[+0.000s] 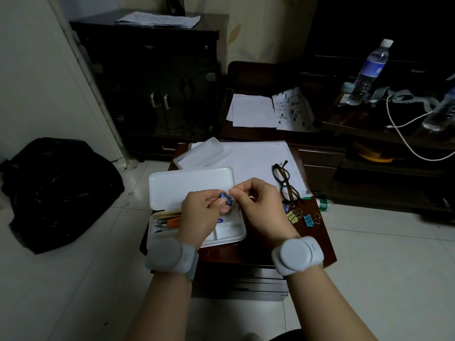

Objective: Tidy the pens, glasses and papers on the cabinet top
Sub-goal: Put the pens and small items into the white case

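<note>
I see left hand (200, 210) and right hand (256, 205) both pinching blue clip (225, 198) over open pen case (197, 207) | probably for storing | glasses (285, 180) rest on papers (258, 158), bench.

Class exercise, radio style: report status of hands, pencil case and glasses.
Both hands, left hand and right hand, pinch a small blue clip. Pencil case open below. Glasses on papers, untouched.
</note>
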### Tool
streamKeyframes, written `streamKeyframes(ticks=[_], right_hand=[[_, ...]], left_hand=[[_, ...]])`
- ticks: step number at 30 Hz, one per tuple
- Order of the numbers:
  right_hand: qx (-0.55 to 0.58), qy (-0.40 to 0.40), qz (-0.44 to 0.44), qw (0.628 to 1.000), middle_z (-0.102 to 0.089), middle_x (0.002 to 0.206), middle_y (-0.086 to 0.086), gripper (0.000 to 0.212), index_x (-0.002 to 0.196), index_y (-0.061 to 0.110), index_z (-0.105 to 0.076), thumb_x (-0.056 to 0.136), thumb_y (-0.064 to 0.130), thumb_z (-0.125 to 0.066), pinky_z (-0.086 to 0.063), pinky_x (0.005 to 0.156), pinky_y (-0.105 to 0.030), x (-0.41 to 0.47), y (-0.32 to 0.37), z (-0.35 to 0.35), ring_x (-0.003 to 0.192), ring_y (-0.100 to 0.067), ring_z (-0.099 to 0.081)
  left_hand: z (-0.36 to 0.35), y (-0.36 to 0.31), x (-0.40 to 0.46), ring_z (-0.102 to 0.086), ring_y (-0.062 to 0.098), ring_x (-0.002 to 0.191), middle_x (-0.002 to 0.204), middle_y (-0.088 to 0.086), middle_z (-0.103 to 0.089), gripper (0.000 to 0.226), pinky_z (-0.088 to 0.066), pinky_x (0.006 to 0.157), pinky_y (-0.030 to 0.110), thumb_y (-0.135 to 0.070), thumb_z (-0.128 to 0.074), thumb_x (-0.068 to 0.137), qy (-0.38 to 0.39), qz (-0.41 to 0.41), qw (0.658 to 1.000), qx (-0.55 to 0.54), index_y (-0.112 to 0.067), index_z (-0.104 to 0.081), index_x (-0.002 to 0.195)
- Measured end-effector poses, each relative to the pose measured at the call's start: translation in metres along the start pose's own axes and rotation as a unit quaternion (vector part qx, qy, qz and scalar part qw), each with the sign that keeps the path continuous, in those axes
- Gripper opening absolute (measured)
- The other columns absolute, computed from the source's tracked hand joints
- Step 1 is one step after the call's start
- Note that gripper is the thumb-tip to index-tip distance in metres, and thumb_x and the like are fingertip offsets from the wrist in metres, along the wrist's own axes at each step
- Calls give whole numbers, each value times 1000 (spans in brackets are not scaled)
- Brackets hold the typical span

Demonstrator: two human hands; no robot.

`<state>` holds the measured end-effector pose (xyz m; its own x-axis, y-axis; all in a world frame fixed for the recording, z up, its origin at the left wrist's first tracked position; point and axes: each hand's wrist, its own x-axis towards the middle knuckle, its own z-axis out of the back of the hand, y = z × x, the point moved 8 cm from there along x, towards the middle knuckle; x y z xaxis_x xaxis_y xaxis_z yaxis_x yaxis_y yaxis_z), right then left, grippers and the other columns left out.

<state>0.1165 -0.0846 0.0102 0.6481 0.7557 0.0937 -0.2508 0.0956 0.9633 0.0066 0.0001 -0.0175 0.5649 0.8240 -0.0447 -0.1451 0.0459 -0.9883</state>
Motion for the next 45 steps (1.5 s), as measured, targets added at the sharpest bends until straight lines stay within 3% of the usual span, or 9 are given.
streamKeyframes(ticks=[5,10,16,21,25,28,35,42,45], right_hand=[[77,49,-28,995,-67,69,-4,12,78,2,-70,79,14,-74,-48,62,-17,-3,0,-3,59,-5,-58],[98,13,-89,991,-67,84,-3,23,91,10,-69,87,32,-63,-47,64,-19,0,-13,4,70,-9,-57],[149,75,-120,979,-68,88,-18,23,102,-3,-69,88,15,-63,-51,66,-17,-4,-19,-9,74,-17,-60],[182,93,-125,971,-67,76,-11,19,102,-5,-68,87,6,-62,-49,57,-11,-6,-18,-12,57,-3,-61],[179,105,-125,970,-66,71,-7,18,97,-6,-69,89,7,-60,-47,56,-10,-8,-16,-15,52,-3,-55],[169,107,-123,972,-68,81,-13,18,97,-4,-70,89,9,-60,-46,56,-10,-8,-15,-15,53,-4,-53],[148,64,-132,978,-63,67,-10,5,79,7,-69,84,9,-67,-45,54,-15,-5,-20,-10,46,-7,-49],[141,6,-136,981,-60,62,-6,8,79,4,-68,79,10,-73,-44,50,-16,-2,-23,-2,42,-6,-47],[137,10,-136,981,-58,61,-7,10,80,1,-68,78,8,-74,-44,51,-18,-3,-25,-4,46,-10,-48]], left_hand=[[4,-9,-3,-68,1,63,81,8,-69,29,-54,57,15,7,-47,91,9,-24,1000,14,-14,-66,86],[-6,-27,-8,-67,0,70,82,-1,-69,38,-50,68,10,5,-45,93,64,-85,994,26,-27,-63,85],[-10,-30,-9,-66,5,74,94,11,-67,43,-53,74,17,5,-49,91,93,-107,989,40,-34,-66,87],[-6,-31,-9,-65,14,77,92,9,-63,52,-52,77,16,4,-49,90,90,-132,984,82,-46,-65,88],[-4,-26,-5,-62,5,72,91,3,-62,38,-50,71,13,4,-49,91,70,-127,985,94,-26,-69,105],[-3,-21,-2,-66,17,87,97,9,-67,26,-54,80,23,0,-51,92,62,-104,989,85,-13,-67,108],[4,-15,1,-59,-3,62,71,-7,-65,10,-43,62,7,-9,-60,89,40,-88,987,131,-10,-69,87],[11,-16,0,-57,0,54,65,1,-63,24,-51,66,19,-18,-53,93,13,-46,994,96,-18,-68,74],[10,-15,-2,-61,3,56,63,-1,-66,14,-52,64,17,-21,-63,88,31,-22,997,65,-14,-70,78]])
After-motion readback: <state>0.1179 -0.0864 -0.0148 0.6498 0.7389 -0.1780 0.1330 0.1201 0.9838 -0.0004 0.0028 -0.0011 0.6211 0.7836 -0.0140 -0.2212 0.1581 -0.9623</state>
